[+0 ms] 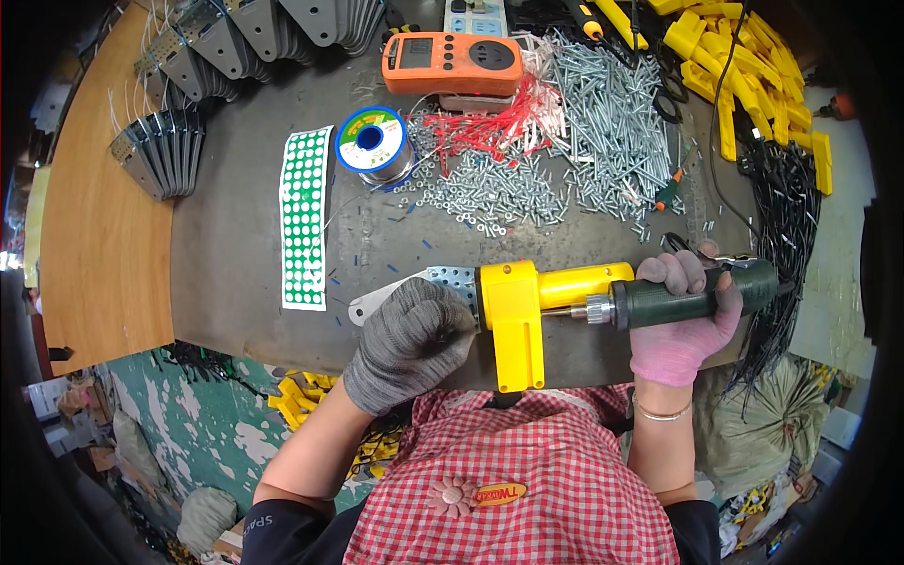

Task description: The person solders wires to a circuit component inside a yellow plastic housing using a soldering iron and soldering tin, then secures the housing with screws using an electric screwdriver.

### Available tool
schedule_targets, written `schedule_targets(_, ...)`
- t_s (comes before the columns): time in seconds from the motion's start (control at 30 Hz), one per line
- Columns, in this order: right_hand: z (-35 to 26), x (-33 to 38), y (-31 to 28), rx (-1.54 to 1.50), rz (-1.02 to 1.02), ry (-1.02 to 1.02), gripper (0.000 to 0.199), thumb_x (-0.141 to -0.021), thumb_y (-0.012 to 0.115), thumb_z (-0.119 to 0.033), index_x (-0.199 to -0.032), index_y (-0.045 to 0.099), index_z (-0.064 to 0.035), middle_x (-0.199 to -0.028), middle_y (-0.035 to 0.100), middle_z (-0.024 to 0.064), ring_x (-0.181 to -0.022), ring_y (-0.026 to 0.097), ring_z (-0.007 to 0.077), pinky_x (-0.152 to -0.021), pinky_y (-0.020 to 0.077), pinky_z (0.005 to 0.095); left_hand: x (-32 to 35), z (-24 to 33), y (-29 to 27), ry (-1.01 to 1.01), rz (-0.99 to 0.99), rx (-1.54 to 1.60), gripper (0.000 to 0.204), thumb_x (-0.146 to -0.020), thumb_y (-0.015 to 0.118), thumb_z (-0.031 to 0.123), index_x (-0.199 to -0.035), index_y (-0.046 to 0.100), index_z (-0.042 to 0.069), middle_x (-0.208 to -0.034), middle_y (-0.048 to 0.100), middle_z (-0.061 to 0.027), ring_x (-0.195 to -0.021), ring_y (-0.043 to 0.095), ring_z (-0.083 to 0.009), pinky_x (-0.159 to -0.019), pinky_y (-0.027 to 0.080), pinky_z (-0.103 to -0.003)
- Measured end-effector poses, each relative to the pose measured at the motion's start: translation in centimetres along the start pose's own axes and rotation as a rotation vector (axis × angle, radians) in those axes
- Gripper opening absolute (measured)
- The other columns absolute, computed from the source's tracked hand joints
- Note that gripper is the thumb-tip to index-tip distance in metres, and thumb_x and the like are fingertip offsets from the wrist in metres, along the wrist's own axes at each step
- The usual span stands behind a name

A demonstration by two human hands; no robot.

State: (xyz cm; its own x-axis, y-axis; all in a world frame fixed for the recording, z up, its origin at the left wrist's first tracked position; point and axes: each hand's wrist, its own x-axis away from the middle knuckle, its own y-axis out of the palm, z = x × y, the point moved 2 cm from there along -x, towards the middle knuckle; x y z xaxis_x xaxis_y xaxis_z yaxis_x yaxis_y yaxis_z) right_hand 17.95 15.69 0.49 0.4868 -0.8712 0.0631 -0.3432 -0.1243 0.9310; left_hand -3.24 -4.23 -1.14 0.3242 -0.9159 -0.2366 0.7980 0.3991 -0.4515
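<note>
Left of the yellow plastic T-shaped housing (513, 325), the grey-gloved left hand (411, 330) is curled closed on the silver perforated metal plate (454, 280) that meets it. Right of the housing, the pink-and-grey-gloved right hand (686, 318) wraps the dark green cylindrical power screwdriver (664, 301), its slim steel bit (563, 312) pointing at the housing; the tip's seating is hidden. This looks like screw driving: best to align the bit with the screw's axis, press straight, brace the plate against twist, and ease off once snug. Beyond the housing lie short loose silver screws (499, 184).
</note>
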Motion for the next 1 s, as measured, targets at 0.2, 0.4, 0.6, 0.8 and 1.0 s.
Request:
schedule_targets(0.2, 0.02, -0.16, 0.07, 0.010, 0.001, 0.003, 0.029, -0.090, 0.066, -0.024, -0.113, 0.058, -0.0074, -0.073, 0.041, -0.0029, -0.067, 0.035, 0.0124, -0.077, 0.0328, 0.0332, -0.30, 0.22, -0.08, 0.101, -0.010, -0.110, 0.025, -0.070, 0.082, -0.002, -0.088, 0.069, 0.009, -0.091, 0.071, -0.0056, -0.086, 0.069, -0.0238, -0.077, 0.055, -0.035)
schedule_targets(0.4, -0.08, -0.20, 0.03, 0.001, -0.028, 0.016, 0.027, -0.090, 0.066, -0.024, -0.110, 0.059, -0.0076, -0.072, 0.043, -0.0027, -0.067, 0.035, 0.0124, -0.076, 0.0328, 0.0327, -0.25, 0.13, -0.29, 0.007, -0.029, 0.006, 0.024, -0.072, 0.078, -0.001, -0.093, 0.069, 0.008, -0.095, 0.069, -0.0056, -0.091, 0.067, -0.0267, -0.081, 0.054, -0.037)
schedule_targets(0.6, 0.12, -0.24, 0.22, 0.027, -0.023, -0.001, 0.027, -0.091, 0.065, -0.024, -0.111, 0.058, -0.0083, -0.072, 0.044, -0.0027, -0.067, 0.036, 0.0122, -0.076, 0.0335, 0.0332, -0.46, -0.06, -0.40, 0.037, -0.057, 0.035, 0.023, -0.074, 0.077, -0.002, -0.094, 0.070, 0.007, -0.095, 0.069, -0.0068, -0.091, 0.067, -0.0258, -0.081, 0.054, -0.036)
schedule_targets(0.8, 0.22, -0.41, -0.03, 0.026, -0.071, 0.018, 0.027, -0.091, 0.065, -0.025, -0.111, 0.058, -0.0090, -0.072, 0.044, -0.0030, -0.067, 0.036, 0.0122, -0.076, 0.0340, 0.0337, -0.48, -0.23, -0.43, -0.002, -0.077, 0.063, 0.021, -0.076, 0.076, -0.003, -0.093, 0.070, 0.006, -0.095, 0.069, -0.0066, -0.091, 0.067, -0.0247, -0.083, 0.054, -0.037)
schedule_targets(1.0, 0.25, -0.63, 0.20, 0.034, -0.076, 0.024, 0.026, -0.091, 0.065, -0.025, -0.110, 0.058, -0.0091, -0.071, 0.041, -0.0037, -0.066, 0.035, 0.0118, -0.075, 0.0331, 0.0332, -0.68, -0.10, -0.31, -0.024, -0.063, 0.068, 0.020, -0.075, 0.077, -0.002, -0.091, 0.069, 0.007, -0.093, 0.068, -0.0066, -0.089, 0.067, -0.0249, -0.081, 0.054, -0.037)
